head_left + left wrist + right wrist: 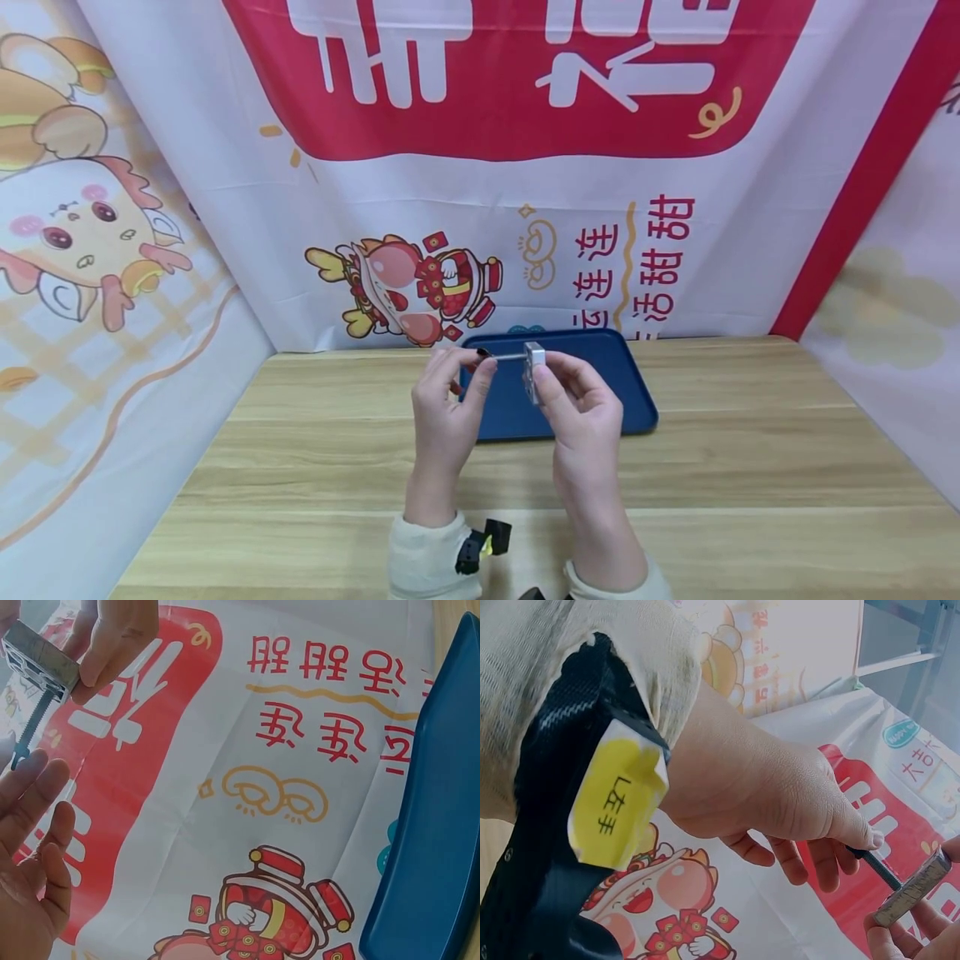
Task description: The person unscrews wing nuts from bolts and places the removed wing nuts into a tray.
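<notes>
My left hand (447, 408) pinches the dark end of a threaded screw (512, 357) between thumb and fingertips. The screw's other end meets a small silver metal block (535, 364), which my right hand (588, 412) grips by its edge. Both things are held up in the air, in front of a blue tray (637, 400). In the left wrist view the screw (35, 720) stands out from the hollowed face of the block (45, 656). Whether its tip sits inside the block cannot be told. The right wrist view shows the block (915, 889) from its scratched flat side.
The tray lies at the back of a wooden table (322, 467), close to a printed cloth backdrop (480, 192). Cloth walls stand at both sides. A black strap (472, 552) is round the left sleeve.
</notes>
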`<action>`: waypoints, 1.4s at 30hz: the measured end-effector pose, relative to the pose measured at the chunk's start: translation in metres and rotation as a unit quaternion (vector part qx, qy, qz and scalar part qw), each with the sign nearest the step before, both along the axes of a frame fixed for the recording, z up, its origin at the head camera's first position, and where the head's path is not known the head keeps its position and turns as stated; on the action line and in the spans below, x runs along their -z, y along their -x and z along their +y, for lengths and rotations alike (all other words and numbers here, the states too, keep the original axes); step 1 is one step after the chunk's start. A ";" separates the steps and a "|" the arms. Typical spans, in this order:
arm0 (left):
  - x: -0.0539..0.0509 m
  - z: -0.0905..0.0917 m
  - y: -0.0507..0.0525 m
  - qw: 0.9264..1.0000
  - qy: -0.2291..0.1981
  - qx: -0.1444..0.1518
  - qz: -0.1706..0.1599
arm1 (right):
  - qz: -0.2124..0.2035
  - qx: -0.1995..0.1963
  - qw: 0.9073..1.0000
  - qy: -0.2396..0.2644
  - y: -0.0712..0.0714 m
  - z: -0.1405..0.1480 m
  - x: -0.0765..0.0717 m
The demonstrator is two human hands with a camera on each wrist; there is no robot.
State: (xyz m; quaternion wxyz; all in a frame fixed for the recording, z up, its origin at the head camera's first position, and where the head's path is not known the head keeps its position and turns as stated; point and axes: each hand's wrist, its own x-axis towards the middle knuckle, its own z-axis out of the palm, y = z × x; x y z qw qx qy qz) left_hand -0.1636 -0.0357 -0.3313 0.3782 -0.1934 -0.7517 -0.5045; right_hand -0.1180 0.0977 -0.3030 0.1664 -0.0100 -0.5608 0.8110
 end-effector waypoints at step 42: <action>0.001 -0.001 0.004 0.993 0.051 -0.002 0.109 | 0.024 0.007 1.000 0.014 0.000 0.002 0.003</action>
